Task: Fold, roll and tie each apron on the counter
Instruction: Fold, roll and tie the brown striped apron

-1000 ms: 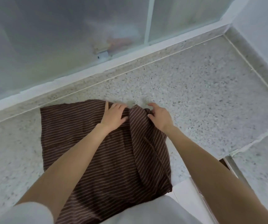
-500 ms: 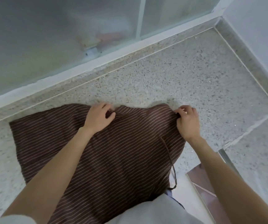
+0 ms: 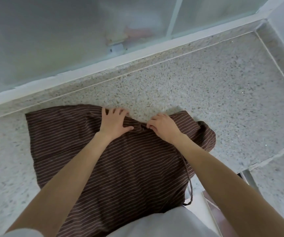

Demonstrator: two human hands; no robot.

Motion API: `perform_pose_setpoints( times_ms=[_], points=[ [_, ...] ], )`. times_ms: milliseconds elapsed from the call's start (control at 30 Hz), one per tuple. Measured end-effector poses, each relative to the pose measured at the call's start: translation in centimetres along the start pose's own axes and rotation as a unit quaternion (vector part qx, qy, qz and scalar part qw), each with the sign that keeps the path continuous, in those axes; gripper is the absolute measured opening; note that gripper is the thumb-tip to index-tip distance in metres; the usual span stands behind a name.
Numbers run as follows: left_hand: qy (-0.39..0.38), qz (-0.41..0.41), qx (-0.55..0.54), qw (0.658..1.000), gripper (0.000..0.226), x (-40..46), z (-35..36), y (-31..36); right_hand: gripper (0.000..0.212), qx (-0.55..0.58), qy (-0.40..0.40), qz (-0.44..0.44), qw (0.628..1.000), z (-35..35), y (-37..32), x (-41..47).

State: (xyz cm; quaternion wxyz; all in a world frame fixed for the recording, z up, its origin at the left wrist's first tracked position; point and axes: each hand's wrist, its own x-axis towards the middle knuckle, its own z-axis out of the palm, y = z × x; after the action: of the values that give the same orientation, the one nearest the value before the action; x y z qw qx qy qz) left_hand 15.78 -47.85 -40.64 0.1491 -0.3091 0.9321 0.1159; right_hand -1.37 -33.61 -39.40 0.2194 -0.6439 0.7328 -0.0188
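A brown apron [image 3: 90, 161] with thin pale stripes lies spread on the speckled stone counter [image 3: 206, 93], its near part hanging over the front edge against my body. My left hand [image 3: 114, 121] lies flat on its far edge, fingers spread, pressing the cloth down. My right hand [image 3: 163, 126] sits just to the right with fingers curled, pinching a bunched fold of the far edge. A thin brown tie string [image 3: 190, 185] trails from the right side down over the counter's front edge. The apron's far right corner [image 3: 206, 134] is rumpled.
A frosted sliding window [image 3: 103, 31] with a white frame runs along the back of the counter. A raised stone kerb and wall [image 3: 281, 53] bound the right side. A seam and a metal edge [image 3: 250, 178] cut the counter at the near right.
My right hand has come back left from the apron's far right corner to the middle of the far edge, beside my left hand. The left hand has stayed pressed on the cloth.
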Motion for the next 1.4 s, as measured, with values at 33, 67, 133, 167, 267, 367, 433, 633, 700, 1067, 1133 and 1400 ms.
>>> perform_pose_setpoints(
  times_ms=[33,67,133,167,267,367,433,633,700,1067,1133,1400],
  points=[
    [0.004,-0.027,-0.002,1.0,0.063,0.1,0.0,-0.5,0.015,-0.01,0.025,-0.014,1.0,0.3,0.2,-0.4],
    [0.012,-0.05,-0.007,0.999,0.062,0.2,-0.2,-1.2,0.015,-0.017,0.046,-0.016,0.999,0.5,0.6,-0.9],
    [0.02,-0.068,-0.004,0.997,0.056,0.3,-0.7,-2.4,0.017,-0.026,0.054,0.006,0.998,0.5,1.1,-1.7],
    [0.014,-0.065,-0.002,0.998,0.051,0.3,-1.0,-2.9,0.018,-0.016,0.051,0.02,0.998,0.5,1.2,-1.8],
    [-0.009,-0.035,-0.043,0.998,0.033,0.0,-1.4,-3.4,0.018,0.067,0.103,0.037,0.992,0.0,0.4,-0.8],
    [0.003,0.025,-0.12,0.992,0.023,-0.4,-1.0,-3.6,0.028,0.152,0.088,0.013,0.984,-0.5,-1.9,1.9],
    [0.025,0.074,-0.175,0.981,0.021,-0.9,-1.1,-3.9,0.046,0.18,0.0,-0.012,0.984,-0.8,-3.6,4.2],
    [0.148,0.12,-0.193,0.962,0.027,-1.9,-4.0,-5.4,0.044,0.401,-0.157,0.025,0.902,-4.7,-6.9,8.7],
    [0.149,0.116,-0.171,0.967,0.027,-1.3,-5.3,-6.0,0.028,0.382,-0.181,0.016,0.906,-6.6,-6.8,9.7],
    [0.165,0.046,-0.175,0.97,0.025,2.9,-7.3,-7.9,0.02,0.332,-0.162,0.084,0.925,-12.1,0.0,11.3],
    [0.154,0.035,-0.191,0.969,0.031,3.8,-7.2,-8.0,0.018,0.442,-0.115,0.092,0.885,-12.6,0.4,11.6],
    [0.214,-0.069,-0.141,0.964,0.031,5.2,-5.5,-7.9,0.033,-0.024,0.136,0.128,0.982,-10.5,2.9,15.0]
  ],
)
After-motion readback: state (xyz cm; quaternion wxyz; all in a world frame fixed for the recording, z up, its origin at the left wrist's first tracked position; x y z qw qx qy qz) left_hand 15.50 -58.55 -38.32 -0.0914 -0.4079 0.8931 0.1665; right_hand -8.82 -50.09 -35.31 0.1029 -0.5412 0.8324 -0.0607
